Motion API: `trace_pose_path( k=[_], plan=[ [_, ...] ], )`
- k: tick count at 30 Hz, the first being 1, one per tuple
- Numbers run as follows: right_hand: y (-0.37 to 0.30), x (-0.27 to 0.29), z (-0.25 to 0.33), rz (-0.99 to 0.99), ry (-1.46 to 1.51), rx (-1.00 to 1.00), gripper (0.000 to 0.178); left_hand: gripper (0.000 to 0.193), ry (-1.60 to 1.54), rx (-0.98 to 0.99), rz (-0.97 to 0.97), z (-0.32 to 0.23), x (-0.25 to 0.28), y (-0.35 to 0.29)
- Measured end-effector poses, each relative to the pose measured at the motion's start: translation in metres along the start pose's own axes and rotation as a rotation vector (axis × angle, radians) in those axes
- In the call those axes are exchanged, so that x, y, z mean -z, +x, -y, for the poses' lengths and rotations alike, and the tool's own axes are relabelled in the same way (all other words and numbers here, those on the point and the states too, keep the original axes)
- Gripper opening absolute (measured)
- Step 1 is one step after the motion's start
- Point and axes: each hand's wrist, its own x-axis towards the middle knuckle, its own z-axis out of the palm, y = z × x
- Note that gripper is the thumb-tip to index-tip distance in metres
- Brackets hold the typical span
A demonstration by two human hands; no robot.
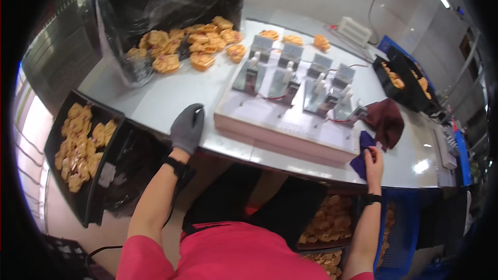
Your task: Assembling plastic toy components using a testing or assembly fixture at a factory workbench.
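Note:
My left hand (188,128), in a grey glove, rests flat on the white table (161,98) near its front edge, holding nothing. My bare right hand (373,162) grips a small blue-purple cloth (363,148) at the right front corner of a white fixture board (285,124). On that board stand several metal clamp stations (290,80) with small white parts and red wires. A pile of orange plastic parts (187,46) lies at the far left of the table.
A black bag (166,0) stands behind the orange pile. A dark red cloth (386,122) lies right of the board. Black trays (80,145) of orange parts sit at the left, another tray (404,80) at the right. Blue crate (399,228) below.

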Motion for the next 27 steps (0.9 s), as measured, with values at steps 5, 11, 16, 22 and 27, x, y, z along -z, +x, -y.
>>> trace_pose_path(
  k=[5,11,16,22,27],
  plan=[
    [0.007,-0.005,-0.006,-0.038,-0.002,0.084,0.018,0.024,0.0,-0.006,0.091,0.018,0.003,-0.001],
    [0.013,-0.009,-0.031,-0.068,-0.006,0.093,0.023,0.035,-0.097,0.066,0.275,0.037,0.037,0.031],
    [0.011,-0.001,-0.043,-0.082,-0.036,0.049,0.029,0.044,0.039,0.041,0.258,0.056,0.079,0.093],
    [0.009,0.0,-0.027,-0.134,-0.113,0.049,0.032,0.055,0.422,0.007,0.192,0.083,0.087,0.136],
    [0.006,0.004,-0.036,-0.157,-0.114,-0.034,0.03,0.072,0.589,0.215,0.304,0.093,0.07,0.196]
  ],
)
